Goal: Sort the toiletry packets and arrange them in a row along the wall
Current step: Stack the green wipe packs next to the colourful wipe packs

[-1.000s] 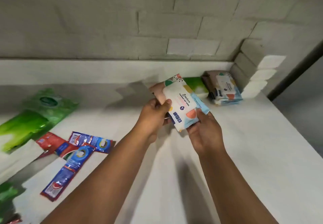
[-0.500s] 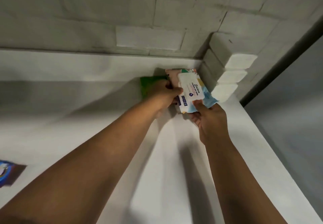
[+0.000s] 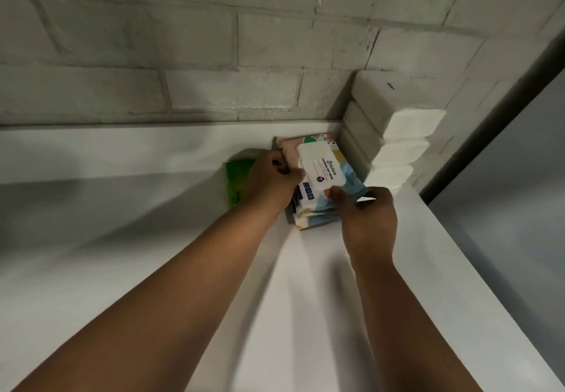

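With wipes packet [image 3: 321,167] lying atop stack [image 3: 315,219] in wall corner: left hand [image 3: 270,182] fingers curled on its left edge, right hand [image 3: 367,217] pinching near edge; probably squaring it. Green packet [image 3: 237,177] just left.

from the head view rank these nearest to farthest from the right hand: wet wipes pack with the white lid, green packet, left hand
1. Wet wipes pack: touching the right hand, in the corner.
2. Left hand: across the pack, on its left side.
3. Green packet: farthest left, beyond the left hand.
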The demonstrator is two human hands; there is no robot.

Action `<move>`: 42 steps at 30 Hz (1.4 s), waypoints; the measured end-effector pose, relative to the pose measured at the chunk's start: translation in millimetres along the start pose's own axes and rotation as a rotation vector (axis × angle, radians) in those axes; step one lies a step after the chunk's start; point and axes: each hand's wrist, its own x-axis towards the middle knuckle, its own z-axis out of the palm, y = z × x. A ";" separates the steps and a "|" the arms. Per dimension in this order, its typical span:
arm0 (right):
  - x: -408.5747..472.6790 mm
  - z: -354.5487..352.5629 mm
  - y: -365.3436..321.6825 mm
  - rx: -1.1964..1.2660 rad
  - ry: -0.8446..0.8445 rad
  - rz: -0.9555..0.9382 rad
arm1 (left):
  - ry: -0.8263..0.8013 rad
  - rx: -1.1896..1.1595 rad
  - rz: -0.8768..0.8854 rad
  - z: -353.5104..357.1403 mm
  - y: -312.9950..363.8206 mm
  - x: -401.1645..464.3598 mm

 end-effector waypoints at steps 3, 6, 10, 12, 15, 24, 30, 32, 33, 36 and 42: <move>-11.9 -5.9 -8.0 -0.305 0.180 -0.234 | -0.029 0.009 0.004 -3.8 0.7 -0.4; -1.9 4.5 -5.7 -0.595 0.119 -0.551 | -0.047 0.035 0.019 -5.2 2.4 -3.4; 25.3 24.0 13.6 -1.029 -0.064 -0.666 | -0.048 0.067 0.041 -4.0 6.8 -7.0; 29.3 26.2 18.7 -1.067 -0.046 -0.659 | -0.051 0.083 0.048 -4.6 9.2 -8.0; 26.3 24.7 15.3 -1.047 -0.062 -0.641 | -0.068 0.123 0.061 -6.4 11.4 -8.9; -20.6 22.0 -35.0 -0.712 0.098 -0.703 | 0.003 0.196 0.083 -47.6 26.0 -30.4; -67.6 57.9 -64.6 -0.745 -0.110 -0.786 | 0.131 0.124 0.050 -124.5 25.6 -57.2; -89.9 71.7 -76.4 -0.735 -0.176 -0.805 | 0.191 0.096 0.049 -154.8 23.9 -67.2; -103.0 79.0 -82.0 -0.733 -0.203 -0.829 | 0.214 0.088 0.050 -170.8 22.0 -72.3; -137.5 99.4 -94.1 -0.668 -0.276 -0.847 | 0.282 0.071 0.053 -213.5 19.2 -86.9; -217.4 152.5 -122.1 -0.665 -0.491 -0.854 | 0.402 0.050 0.057 -317.3 5.7 -111.8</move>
